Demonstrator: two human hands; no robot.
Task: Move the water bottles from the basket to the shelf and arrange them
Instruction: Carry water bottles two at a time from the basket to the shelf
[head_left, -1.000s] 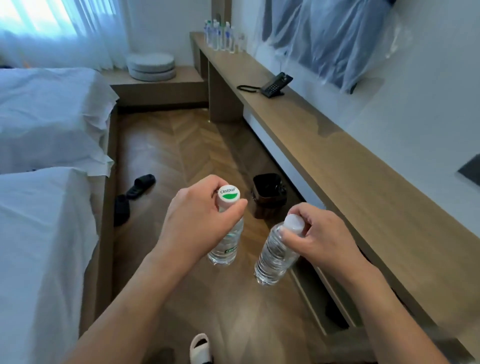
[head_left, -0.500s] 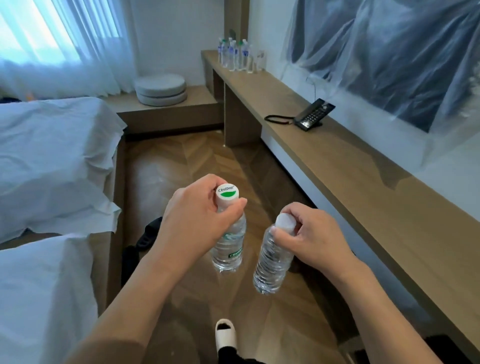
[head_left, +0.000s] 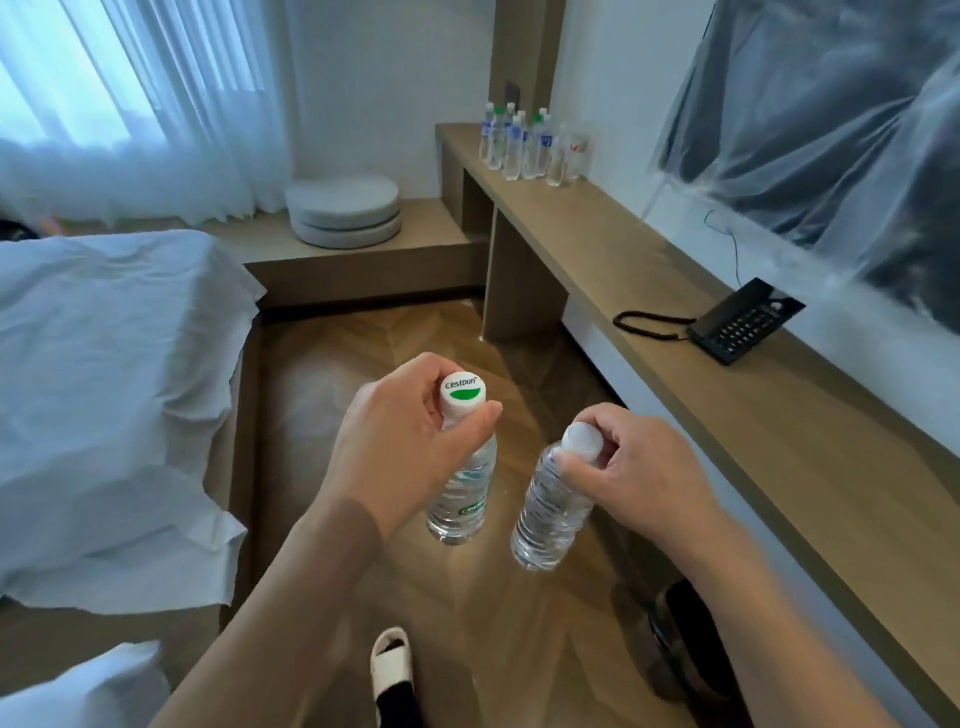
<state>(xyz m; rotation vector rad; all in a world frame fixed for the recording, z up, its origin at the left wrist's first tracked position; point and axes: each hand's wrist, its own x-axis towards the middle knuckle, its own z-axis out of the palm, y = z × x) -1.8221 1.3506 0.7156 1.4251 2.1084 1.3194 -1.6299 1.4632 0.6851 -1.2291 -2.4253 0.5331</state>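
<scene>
Two water bottles, in transit above the floor: labelled bottle (head_left: 461, 499) hung by its cap from the left hand (head_left: 400, 447), clear bottle (head_left: 550, 506) likewise from the right hand (head_left: 631, 470), fingers curled round each cap. Bottle cluster (head_left: 524, 143) at the shelf's (head_left: 597, 244) far end now looms nearer than a second ago; delivery pending.

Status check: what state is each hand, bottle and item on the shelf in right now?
Left hand: grips green-capped bottle by the neck, upright.
Right hand: pinches white-capped bottle, tilted.
Bottle group: standing, far end of shelf.
Telephone: handset on cradle.
</scene>
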